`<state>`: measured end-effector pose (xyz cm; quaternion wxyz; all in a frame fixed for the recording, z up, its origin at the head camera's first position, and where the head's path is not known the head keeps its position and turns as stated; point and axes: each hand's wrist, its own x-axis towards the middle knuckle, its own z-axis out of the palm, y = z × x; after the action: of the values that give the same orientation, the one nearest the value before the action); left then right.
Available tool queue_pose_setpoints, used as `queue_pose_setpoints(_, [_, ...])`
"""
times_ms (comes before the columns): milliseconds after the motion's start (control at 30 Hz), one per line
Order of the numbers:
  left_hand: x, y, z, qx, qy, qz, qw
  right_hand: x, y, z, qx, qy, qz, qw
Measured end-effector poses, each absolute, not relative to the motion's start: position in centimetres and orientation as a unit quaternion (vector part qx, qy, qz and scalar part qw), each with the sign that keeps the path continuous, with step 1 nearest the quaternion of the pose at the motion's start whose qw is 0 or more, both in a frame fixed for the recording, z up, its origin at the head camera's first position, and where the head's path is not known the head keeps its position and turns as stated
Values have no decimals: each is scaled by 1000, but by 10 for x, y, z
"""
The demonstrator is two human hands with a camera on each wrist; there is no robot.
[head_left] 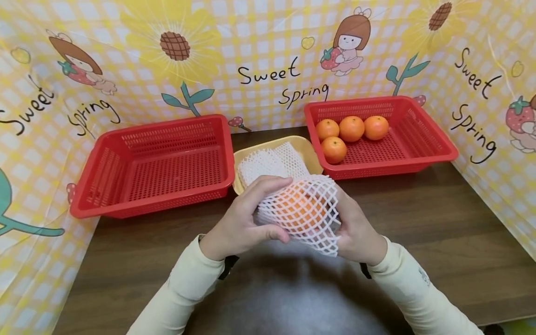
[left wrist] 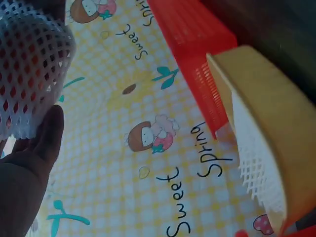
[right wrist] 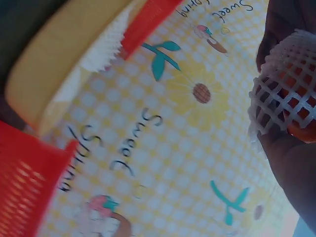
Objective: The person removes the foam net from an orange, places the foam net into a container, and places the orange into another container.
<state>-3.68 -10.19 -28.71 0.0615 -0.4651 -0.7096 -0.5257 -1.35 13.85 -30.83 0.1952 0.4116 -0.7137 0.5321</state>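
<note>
A white foam net sleeve [head_left: 331, 242] surrounds an orange [head_left: 304, 211], whose skin shows through the mesh in front of the person. From the left, the left hand [head_left: 236, 228] grips the sleeved orange, thumb on the near side and fingers over the top. On the other side, the right hand [head_left: 360, 235] holds the sleeve at its wider end; the net hides most of its fingers in the head view. The right wrist view shows the net [right wrist: 269, 94] between thumb and fingers, with bare orange skin at its edge. In the left wrist view, mesh [left wrist: 34, 69] covers the fruit.
Behind the hands, a yellow tray [head_left: 307, 148] holds more white foam nets [head_left: 261, 165]. A red basket [head_left: 176, 202] stands at left. The right red basket [head_left: 402, 167] contains several oranges [head_left: 351, 129]. A patterned cloth [head_left: 268, 42] lines the back and sides of the wooden table [head_left: 439, 242].
</note>
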Motion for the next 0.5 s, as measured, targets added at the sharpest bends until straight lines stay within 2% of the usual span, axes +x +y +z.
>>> queue_pose_setpoints(100, [-36, -93, -298, -470, -699, -533, 78, -7, 148, -321, 382, -703, 577, 163])
queue_pose_setpoints(200, [-35, -83, -308, -469, -684, -546, 119, -3, 156, -332, 358, -671, 632, 149])
queue_pose_setpoints(333, [-40, -72, -311, -439, -683, -551, 193, -5, 165, -339, 322, -617, 695, 183])
queue_pose_setpoints(500, [-76, -69, -296, -292, -720, -547, 312, -7, 184, -341, 227, -600, 733, 226])
